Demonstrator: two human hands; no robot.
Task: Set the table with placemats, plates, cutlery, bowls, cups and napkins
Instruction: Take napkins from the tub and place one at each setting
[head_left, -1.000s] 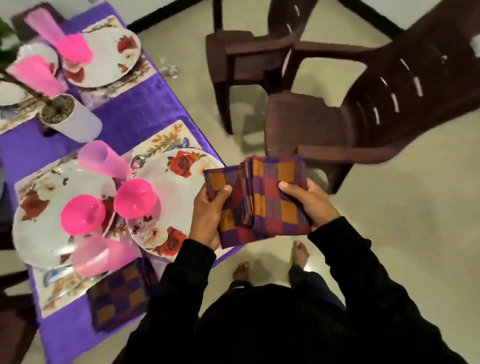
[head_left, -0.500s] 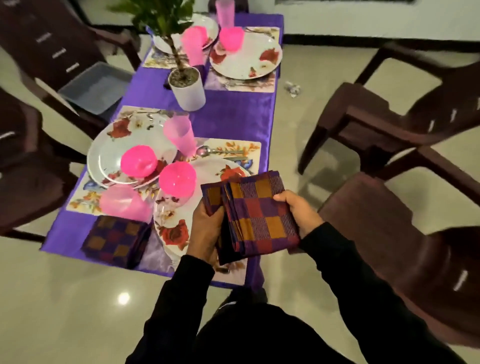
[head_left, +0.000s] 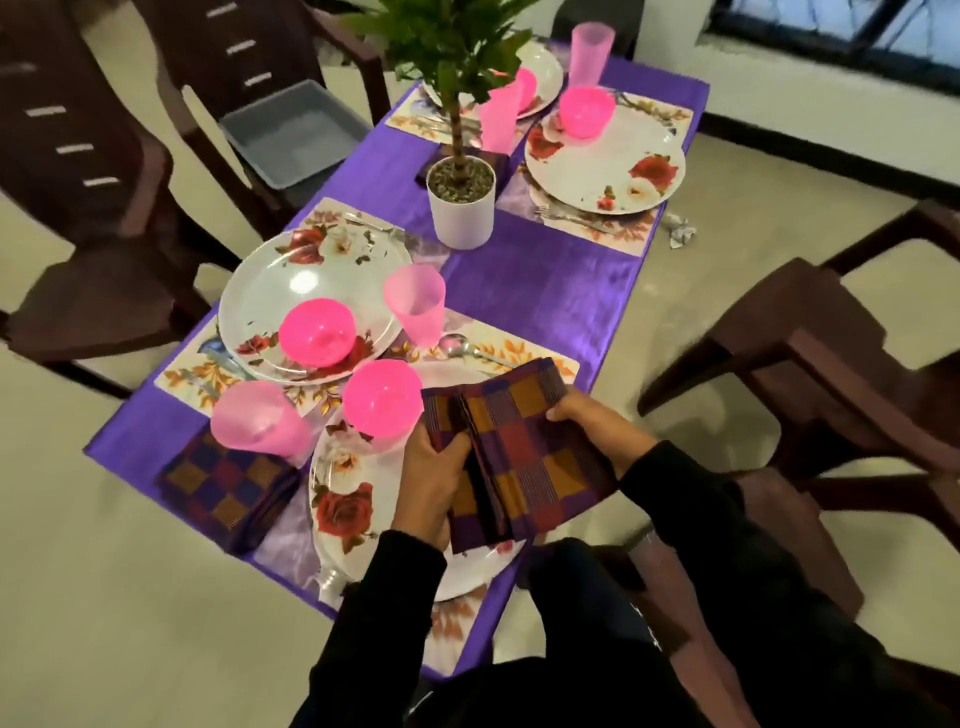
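Observation:
I hold a stack of folded checked napkins (head_left: 524, 447) in purple, orange and red above the near plate (head_left: 343, 499). My left hand (head_left: 428, 480) grips the stack's left side, thumb on top between the folds. My right hand (head_left: 592, 415) holds its right edge. One checked napkin (head_left: 223, 483) lies at the table's near left corner beside a tipped pink cup (head_left: 254, 418). A pink bowl (head_left: 382, 397) stands on the near plate, and another pink bowl (head_left: 317, 332) on the left plate (head_left: 291, 280). An upright pink cup (head_left: 418, 301) stands between them.
A potted plant in a white pot (head_left: 460, 202) stands mid-table on the purple cloth (head_left: 545, 275). Two more plates with pink bowls and cups sit at the far end. Dark brown chairs (head_left: 810, 374) surround the table; a grey tray (head_left: 293, 130) rests on the far left chair.
The view has swung from the chairs to along the table. My hands with the napkin stack now hover over the near plate, and my left thumb has slid between the folds.

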